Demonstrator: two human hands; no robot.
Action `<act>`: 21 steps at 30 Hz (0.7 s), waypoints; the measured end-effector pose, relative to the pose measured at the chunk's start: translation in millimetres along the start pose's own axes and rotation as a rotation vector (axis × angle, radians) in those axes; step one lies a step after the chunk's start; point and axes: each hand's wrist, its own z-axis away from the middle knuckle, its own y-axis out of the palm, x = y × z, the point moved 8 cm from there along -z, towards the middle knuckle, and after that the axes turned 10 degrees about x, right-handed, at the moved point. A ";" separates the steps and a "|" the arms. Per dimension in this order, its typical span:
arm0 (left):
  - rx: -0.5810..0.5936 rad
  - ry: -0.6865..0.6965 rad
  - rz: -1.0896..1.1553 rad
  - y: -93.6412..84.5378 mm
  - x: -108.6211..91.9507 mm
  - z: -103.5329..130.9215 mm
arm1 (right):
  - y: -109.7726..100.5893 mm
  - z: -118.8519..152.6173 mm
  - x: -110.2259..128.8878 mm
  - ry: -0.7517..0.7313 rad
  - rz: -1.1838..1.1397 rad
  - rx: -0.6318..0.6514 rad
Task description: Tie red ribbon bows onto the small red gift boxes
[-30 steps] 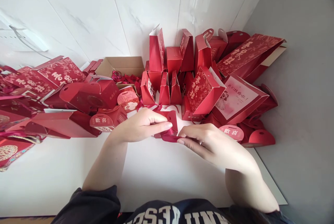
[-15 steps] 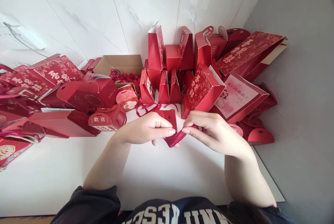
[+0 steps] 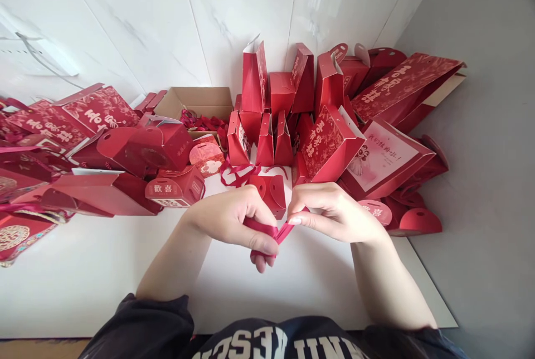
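Note:
Dark red ribbon stretches between both hands above the white table. My left hand is closed on it, with a loop of ribbon around its fingers and the thumb pressing from the near side. My right hand pinches the ribbon between thumb and index finger, a short way to the right. Just beyond the hands, a small red gift box with rounded, holed flaps stands on the table. A loose length of ribbon lies behind it on the left.
A cardboard box with red ribbons inside stands at the wall. Several red gift boxes crowd the back and right; more red boxes fill the left. The white table ends at a grey wall on the right.
My left hand has turned and come slightly nearer, and the ribbon now loops over its fingers. My right hand has shifted a little left, still pinching. More of the small box shows.

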 end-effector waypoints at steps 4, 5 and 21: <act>-0.074 0.025 -0.043 -3.5 1.6 -2.4 | -3.0 3.8 3.6 -0.015 -0.020 -0.013; -0.092 0.026 -0.061 -4.3 2.5 -3.0 | -3.2 4.4 4.6 -0.016 -0.012 -0.012; -1.062 0.257 0.104 -81.2 12.3 55.1 | -22.9 38.7 25.3 0.162 0.248 0.023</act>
